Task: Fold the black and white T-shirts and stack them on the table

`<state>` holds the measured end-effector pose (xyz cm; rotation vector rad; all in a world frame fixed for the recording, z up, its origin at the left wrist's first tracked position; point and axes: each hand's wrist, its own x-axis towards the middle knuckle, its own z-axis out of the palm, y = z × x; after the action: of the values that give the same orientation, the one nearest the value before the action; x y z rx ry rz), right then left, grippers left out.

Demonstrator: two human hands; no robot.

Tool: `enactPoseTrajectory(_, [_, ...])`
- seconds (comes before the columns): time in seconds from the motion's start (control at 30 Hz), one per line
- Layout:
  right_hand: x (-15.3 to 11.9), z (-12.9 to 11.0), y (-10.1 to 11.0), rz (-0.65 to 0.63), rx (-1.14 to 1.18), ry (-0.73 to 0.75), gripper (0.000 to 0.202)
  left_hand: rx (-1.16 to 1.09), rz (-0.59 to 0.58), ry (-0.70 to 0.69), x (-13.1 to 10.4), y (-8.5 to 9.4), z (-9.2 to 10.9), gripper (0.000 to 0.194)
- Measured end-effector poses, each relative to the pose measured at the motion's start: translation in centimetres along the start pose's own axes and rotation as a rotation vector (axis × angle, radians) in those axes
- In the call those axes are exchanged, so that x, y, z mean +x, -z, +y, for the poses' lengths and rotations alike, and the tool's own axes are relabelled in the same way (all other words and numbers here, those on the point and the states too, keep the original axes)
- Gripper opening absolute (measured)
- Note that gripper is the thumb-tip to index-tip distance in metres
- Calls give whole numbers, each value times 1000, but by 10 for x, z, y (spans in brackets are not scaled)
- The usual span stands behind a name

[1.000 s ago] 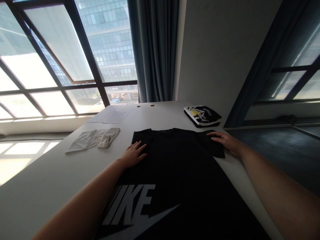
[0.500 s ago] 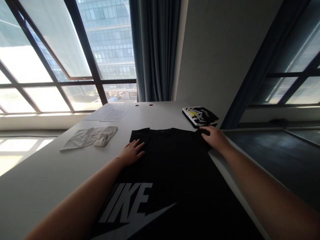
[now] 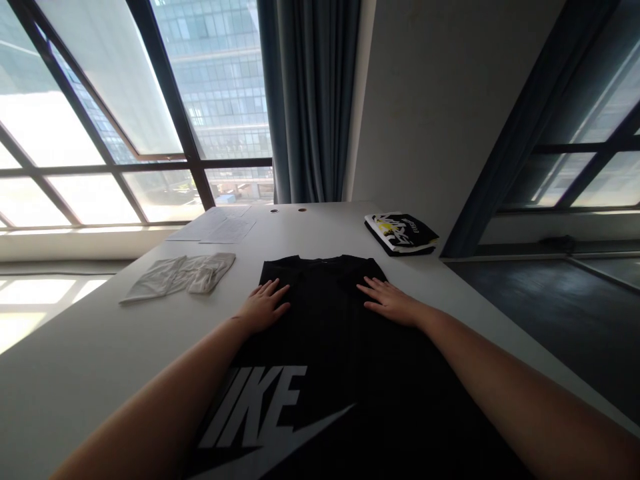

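The shirt point(image 3: 325, 347) runs off the bottom edge, so its hem is out of view, and the left forearm covers the first letter of its white print. Both arms are cut by the bottom corners of the frame, and the palms of the left hand point(image 3: 261, 307) and right hand point(image 3: 393, 303) lie hidden against the cloth. The sheets of paper point(image 3: 220, 228) are too small and washed out to read, as is the print on the folded shirt point(image 3: 401, 232).

Both forearms are showing bare, no sleeves reaching the wrists, and the left hand point(image 3: 261, 308) and right hand point(image 3: 391, 302) aren't wearing gloves.
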<state>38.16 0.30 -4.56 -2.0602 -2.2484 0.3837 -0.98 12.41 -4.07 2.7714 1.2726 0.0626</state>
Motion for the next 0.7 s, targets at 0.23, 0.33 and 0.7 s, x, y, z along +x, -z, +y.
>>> enactPoseTrajectory(0.23, [34,9,-12,75,-83,-10,68,26,29,14,15,-5,-14,66])
enactPoseTrajectory(0.33, [51,13,-10,95,-95,6,66,33,24,10,26,-7,-26,67])
enactPoseTrajectory(0.7, [105,27,-6,137,-64,15,65,17,52,-9,73,-2,-62,64])
